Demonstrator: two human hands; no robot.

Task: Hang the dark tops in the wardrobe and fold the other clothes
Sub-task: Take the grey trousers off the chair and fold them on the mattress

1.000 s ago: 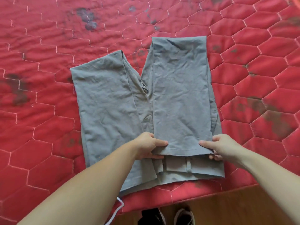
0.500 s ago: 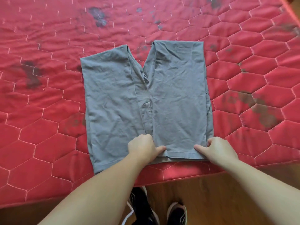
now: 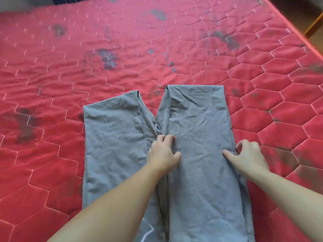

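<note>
Grey trousers (image 3: 183,145) are laid on a red quilted mattress (image 3: 122,49), both legs doubled back; the right-hand leg is pinched at its edges by the left hand (image 3: 163,151) and right hand (image 3: 248,154). Folding is judged part done; no tops or wardrobe are seen

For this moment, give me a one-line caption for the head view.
Both hands, left and right, grip the folded leg of grey trousers on a red quilted mattress.
</note>
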